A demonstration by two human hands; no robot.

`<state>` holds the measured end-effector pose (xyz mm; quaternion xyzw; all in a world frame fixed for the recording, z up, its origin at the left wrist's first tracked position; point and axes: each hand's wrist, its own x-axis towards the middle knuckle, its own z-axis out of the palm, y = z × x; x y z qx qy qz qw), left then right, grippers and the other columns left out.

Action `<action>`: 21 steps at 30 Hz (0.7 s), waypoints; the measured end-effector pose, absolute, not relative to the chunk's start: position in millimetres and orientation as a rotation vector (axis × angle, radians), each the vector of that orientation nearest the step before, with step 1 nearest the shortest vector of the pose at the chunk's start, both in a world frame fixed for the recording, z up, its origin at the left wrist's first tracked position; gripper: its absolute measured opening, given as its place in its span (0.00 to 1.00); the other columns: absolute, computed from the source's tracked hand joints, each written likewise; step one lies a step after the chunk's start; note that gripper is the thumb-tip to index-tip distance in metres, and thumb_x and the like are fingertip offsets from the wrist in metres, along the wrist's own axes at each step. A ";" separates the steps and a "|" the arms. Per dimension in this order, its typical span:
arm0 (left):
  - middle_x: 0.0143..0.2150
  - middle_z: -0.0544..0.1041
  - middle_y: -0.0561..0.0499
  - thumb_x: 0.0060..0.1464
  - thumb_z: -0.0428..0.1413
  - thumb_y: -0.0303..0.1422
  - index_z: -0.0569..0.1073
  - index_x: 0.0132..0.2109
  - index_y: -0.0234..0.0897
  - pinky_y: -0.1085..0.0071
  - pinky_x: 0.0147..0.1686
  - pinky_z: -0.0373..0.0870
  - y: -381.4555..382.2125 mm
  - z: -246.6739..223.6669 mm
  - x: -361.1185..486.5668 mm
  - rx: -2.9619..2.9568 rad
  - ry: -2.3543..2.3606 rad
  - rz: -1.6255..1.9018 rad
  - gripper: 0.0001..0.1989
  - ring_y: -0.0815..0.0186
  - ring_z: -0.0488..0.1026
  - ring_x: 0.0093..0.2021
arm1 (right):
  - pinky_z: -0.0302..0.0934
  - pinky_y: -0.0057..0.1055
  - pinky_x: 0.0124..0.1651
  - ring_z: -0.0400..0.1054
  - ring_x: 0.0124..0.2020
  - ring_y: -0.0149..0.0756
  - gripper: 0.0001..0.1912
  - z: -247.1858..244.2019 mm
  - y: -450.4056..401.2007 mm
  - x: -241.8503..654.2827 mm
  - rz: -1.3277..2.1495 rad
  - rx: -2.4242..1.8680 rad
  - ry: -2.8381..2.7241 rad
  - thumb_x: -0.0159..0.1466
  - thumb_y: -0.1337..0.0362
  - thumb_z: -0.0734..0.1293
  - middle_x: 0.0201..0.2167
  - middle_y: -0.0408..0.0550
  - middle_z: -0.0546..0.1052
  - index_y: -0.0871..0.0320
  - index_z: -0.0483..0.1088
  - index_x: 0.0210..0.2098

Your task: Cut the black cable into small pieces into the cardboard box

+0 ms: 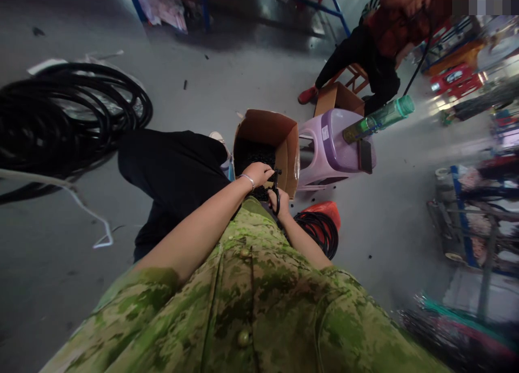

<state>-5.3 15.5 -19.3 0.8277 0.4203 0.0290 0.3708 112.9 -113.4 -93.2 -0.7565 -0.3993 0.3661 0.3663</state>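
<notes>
Black-handled scissors, one: centre of frame, grasped in the right hand. Short black piece, one: just above them, apparently pinched by the left hand (silvery bracelet at the wrist). Handling: best cut square, fingertips clear, over the brown cardboard box. Black tubing coils, two: large coil, left; small coil, right of centre.

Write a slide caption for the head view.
Right hand holding what look like scissors, left hand close by, at an open cardboard box of dark pieces beside a stool.
</notes>
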 end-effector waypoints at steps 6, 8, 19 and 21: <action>0.43 0.81 0.46 0.60 0.48 0.38 0.81 0.44 0.38 0.73 0.39 0.65 15.6 -22.7 -4.6 2.079 1.082 0.118 0.19 0.62 0.75 0.42 | 0.57 0.25 0.24 0.60 0.15 0.29 0.18 -93.4 -112.3 112.7 0.905 -1.973 -1.035 0.60 0.54 0.64 0.11 0.38 0.64 0.56 0.62 0.19; 0.43 0.81 0.45 0.59 0.48 0.38 0.81 0.43 0.38 0.73 0.39 0.65 15.4 -23.1 -4.2 2.070 1.084 0.113 0.18 0.62 0.75 0.42 | 0.57 0.24 0.23 0.60 0.15 0.28 0.19 -93.2 -114.0 113.3 0.932 -1.944 -1.040 0.60 0.53 0.64 0.12 0.37 0.65 0.56 0.62 0.19; 0.41 0.82 0.46 0.59 0.48 0.39 0.81 0.42 0.37 0.73 0.36 0.63 13.8 -20.0 -5.4 2.097 1.025 0.070 0.19 0.62 0.75 0.39 | 0.58 0.24 0.21 0.65 0.18 0.28 0.19 -66.6 -113.4 117.6 1.265 -1.806 -0.851 0.57 0.47 0.66 0.19 0.42 0.70 0.59 0.67 0.27; 0.40 0.82 0.46 0.59 0.48 0.39 0.82 0.41 0.38 0.73 0.36 0.63 13.8 -21.3 -5.7 2.108 1.021 0.062 0.18 0.63 0.75 0.39 | 0.58 0.24 0.22 0.66 0.18 0.28 0.20 -63.5 -110.7 117.8 1.294 -1.808 -0.825 0.57 0.47 0.67 0.20 0.42 0.71 0.60 0.68 0.28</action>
